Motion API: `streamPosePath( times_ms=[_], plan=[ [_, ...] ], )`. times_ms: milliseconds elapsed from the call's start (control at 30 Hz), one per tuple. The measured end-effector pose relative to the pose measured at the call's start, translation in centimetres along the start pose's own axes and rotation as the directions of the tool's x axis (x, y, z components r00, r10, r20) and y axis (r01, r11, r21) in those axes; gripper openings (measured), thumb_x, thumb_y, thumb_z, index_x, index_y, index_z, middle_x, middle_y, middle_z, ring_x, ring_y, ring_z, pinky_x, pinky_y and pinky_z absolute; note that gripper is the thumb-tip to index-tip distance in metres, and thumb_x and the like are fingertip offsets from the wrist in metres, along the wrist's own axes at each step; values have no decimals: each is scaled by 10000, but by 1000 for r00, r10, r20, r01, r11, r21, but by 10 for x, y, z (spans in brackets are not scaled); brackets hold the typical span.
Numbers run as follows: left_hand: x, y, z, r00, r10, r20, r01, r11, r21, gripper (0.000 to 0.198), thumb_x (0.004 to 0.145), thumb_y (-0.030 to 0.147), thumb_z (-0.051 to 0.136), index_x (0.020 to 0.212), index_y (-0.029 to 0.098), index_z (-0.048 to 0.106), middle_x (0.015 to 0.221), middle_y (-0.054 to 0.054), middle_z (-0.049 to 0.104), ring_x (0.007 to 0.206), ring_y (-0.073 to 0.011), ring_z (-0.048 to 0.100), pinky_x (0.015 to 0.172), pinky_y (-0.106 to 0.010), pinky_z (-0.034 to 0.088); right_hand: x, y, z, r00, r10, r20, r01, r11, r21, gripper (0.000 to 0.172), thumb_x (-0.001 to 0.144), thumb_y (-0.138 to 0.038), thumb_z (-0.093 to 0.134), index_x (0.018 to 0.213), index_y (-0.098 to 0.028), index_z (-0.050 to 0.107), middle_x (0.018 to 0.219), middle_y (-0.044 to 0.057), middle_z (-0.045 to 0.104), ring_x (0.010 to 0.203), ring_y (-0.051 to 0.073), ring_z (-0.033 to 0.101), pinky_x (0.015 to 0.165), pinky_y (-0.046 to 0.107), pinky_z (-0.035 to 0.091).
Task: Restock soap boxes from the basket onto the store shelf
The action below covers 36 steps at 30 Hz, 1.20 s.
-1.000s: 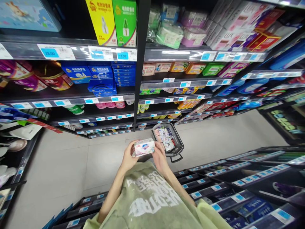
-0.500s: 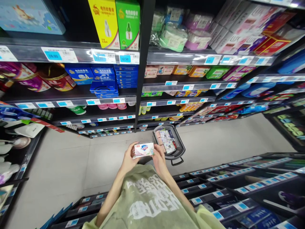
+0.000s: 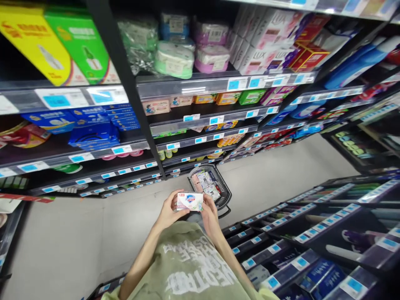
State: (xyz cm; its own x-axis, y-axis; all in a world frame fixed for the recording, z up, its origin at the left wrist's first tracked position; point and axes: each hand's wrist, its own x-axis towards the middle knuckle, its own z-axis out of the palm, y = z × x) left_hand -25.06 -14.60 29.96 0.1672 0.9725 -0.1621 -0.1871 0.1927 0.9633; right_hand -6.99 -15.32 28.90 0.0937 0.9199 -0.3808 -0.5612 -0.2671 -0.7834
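A white soap box (image 3: 190, 201) with a blue shield logo and a pink lower corner is held level in front of my body. My left hand (image 3: 170, 211) grips its left end, thumb along the lower edge. Its right end is in my right hand (image 3: 209, 209), with the fingers curled round it. Beyond my right hand a dark grey shopping basket (image 3: 225, 183) stands on the floor. Several pink and white boxes (image 3: 206, 183) lie inside it, and my right hand is apart from them.
Ahead rises a black shelf (image 3: 193, 86) with LUX boxes (image 3: 258, 60), wrapped green and purple packs (image 3: 174, 60) and smaller soap packs (image 3: 183, 101). Another shelf row (image 3: 281, 250) runs behind me on the right. Grey floor (image 3: 265, 175) stretches along the aisle.
My view has turned to the right, so the shelves and basket sit further left in it. The soap box stays in both hands, its printed front now facing me more squarely.
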Motion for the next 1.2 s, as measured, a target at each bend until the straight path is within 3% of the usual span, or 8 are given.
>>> streamPosePath(
  times_ms=[167,400,567,667,767,867,1033,1200],
  plan=[
    [59,10,46,996,-35,79,32,998,45,708,723,315,869,1320,202,505,1298,-141,671,1174,-279,662,932,-364,565,39,-43,-33,1000,-18,-21,18,1000,12,342,765,-339,800,1075,-276,671,1151,12,662,1094,210,605,871,311,508],
    [140,17,128,984,-39,173,20,994,110,718,706,294,883,1315,207,512,1318,-139,658,1194,-284,646,899,-334,558,91,-110,-91,995,-24,-101,27,999,23,358,727,-372,818,1049,-296,681,1095,-4,696,1034,198,630,831,296,511],
    [177,8,187,988,-25,153,1,988,152,701,682,305,895,1278,196,541,1303,-144,664,1170,-284,654,860,-321,563,127,-151,-148,994,-54,-96,45,994,-96,358,748,-405,790,1065,-288,672,1122,14,690,1045,220,629,850,327,514],
    [188,2,212,993,-30,111,12,987,157,692,675,315,899,1259,197,546,1257,-131,686,1139,-271,665,862,-319,561,146,-177,-179,1000,-24,-18,19,971,-237,393,751,-427,796,1091,-273,673,1092,24,692,1023,227,629,832,327,516],
    [194,1,223,994,-60,96,50,993,102,704,656,324,911,1242,193,543,1225,-127,697,1106,-263,675,867,-322,557,162,-206,-194,989,39,145,19,925,-379,419,805,-442,763,1169,-264,660,1077,39,692,995,227,637,833,333,522],
    [201,7,224,992,-83,100,79,996,50,727,618,331,932,1221,186,552,1214,-135,694,1091,-270,679,844,-316,554,179,-233,-190,969,69,238,53,880,-472,444,840,-481,723,1219,-262,646,1105,56,697,989,233,646,837,343,530],
    [220,18,216,991,-23,130,24,1000,-7,735,586,310,949,1202,190,565,1214,-139,691,1081,-267,686,889,-335,548,207,-265,-163,927,70,368,175,788,-591,352,887,-507,664,1116,-241,691,1111,70,715,1050,239,643,916,351,510],
    [242,29,194,985,49,163,-40,998,-55,748,601,274,941,1237,203,555,1218,-127,694,1087,-262,690,884,-326,551,231,-297,-119,864,103,494,337,611,-716,338,911,-518,632,1091,-239,693,1065,57,724,883,204,644,731,312,496]
  ],
)
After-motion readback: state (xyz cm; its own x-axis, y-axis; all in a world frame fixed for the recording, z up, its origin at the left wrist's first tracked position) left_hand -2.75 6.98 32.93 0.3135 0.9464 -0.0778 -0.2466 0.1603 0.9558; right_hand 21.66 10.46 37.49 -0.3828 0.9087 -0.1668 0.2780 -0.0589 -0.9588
